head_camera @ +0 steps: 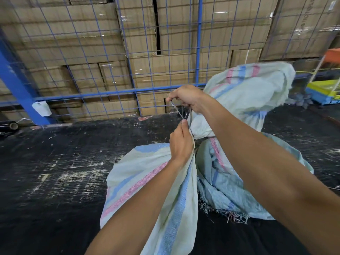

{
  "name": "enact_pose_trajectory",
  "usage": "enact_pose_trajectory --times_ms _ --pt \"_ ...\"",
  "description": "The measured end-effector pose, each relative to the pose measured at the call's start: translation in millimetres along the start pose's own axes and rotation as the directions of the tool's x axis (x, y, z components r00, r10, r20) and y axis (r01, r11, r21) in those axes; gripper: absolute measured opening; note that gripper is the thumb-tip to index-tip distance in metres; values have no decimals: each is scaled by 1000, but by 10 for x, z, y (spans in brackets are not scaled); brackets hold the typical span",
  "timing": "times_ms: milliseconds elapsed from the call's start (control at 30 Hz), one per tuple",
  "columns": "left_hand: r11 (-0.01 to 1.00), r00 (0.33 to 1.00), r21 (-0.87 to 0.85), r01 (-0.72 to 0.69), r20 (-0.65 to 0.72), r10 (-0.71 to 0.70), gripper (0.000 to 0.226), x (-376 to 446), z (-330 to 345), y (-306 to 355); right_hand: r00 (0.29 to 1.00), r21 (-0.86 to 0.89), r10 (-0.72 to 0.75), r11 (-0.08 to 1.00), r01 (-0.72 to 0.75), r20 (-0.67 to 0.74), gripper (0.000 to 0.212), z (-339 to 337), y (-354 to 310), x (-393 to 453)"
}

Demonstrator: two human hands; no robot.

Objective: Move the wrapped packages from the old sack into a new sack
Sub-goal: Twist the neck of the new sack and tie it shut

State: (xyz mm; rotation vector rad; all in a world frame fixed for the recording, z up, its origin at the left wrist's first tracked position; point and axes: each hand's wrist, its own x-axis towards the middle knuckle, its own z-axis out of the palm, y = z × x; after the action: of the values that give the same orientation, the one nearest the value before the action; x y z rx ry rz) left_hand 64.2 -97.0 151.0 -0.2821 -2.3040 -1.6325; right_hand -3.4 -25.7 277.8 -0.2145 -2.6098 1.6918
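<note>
On dark floor, striped sack (147, 181), tied

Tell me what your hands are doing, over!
Both hands, left and right, pinching the string at the sack neck. No packages showing. Nothing blocking.

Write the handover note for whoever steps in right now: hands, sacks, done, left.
Left hand: grips the gathered neck of the sack and pinches the string.
Right hand: pinches the string's upper end, pulled taut.
A second sack lies behind on the dark floor, beside the mesh fence.
Done: cannot tell; no packages in view.
Left: finish with the string at the neck, then move the packages, if any remain.
</note>
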Motion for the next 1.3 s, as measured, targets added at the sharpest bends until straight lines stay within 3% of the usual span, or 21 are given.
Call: enact_pose_trajectory --times_ms 133,267,433,533,633,733,800,833,900,967,1000,1067,1133,1167,1233,1300 --pt "987 975 -159 -11 -223 -25 39 -64 -2 -19 996 356 69 933 -46 -52 19 -17 127 4" --pt "972 946 -226 -64 -323 -13 37 -36 -29 -91 993 418 112 904 -87 -37 19 -33 251 77" --pt "991 988 -131 -27 -151 7 33 -7 -28 -62 994 324 1 946 -36 109 19 19 153 42" --pt "996 998 -79 -41 -45 37 35 19 -1 -34 967 88 -112 992 94 229 22 114 -17 34" --pt "991 996 -107 -85 -37 82 32 -21 -1 -5 944 -166 -169 961 221 283 24 176 -127 96" --pt "992 996 -90 -86 -42 83 35 -16 13 -29 934 -388 -84 894 225 347 33 188 -153 146" --pt "996 998 -89 -27 -56 23 38 52 33 -77 942 -541 41 826 155 333 64 187 -170 98" --pt "995 997 -92 30 -66 -36 39 92 32 -99 955 -573 29 805 153 295 71 182 -165 72" --pt "980 983 -108 164 -64 -172 40 192 6 -145 963 -556 -166 790 258 211 63 153 -129 22" --pt "959 961 -111 261 -58 -269 38 289 -46 -192 914 -429 -389 811 397 111 47 101 -33 -54" --pt "948 951 -111 297 -59 -305 37 345 -82 -218 904 -289 -420 859 423 77 39 75 35 -86" --pt "929 930 -114 353 -69 -362 36 460 -165 -264 936 119 -342 936 330 89 32 -23 178 -181" --pt "916 916 -123 382 -83 -393 37 565 -223 -329 937 369 -200 926 84 288 29 -137 361 -290" --pt "908 907 -131 398 -89 -411 39 606 -241 -356 902 290 -103 957 -25 419 28 -170 501 -304" --pt "895 896 -148 420 -89 -435 42 658 -279 -370 802 -182 183 979 -94 569 23 -125 827 -313" --pt "884 890 -140 446 -40 -455 40 680 -296 -369 793 -499 341 865 -54 505 18 28 1143 -253"
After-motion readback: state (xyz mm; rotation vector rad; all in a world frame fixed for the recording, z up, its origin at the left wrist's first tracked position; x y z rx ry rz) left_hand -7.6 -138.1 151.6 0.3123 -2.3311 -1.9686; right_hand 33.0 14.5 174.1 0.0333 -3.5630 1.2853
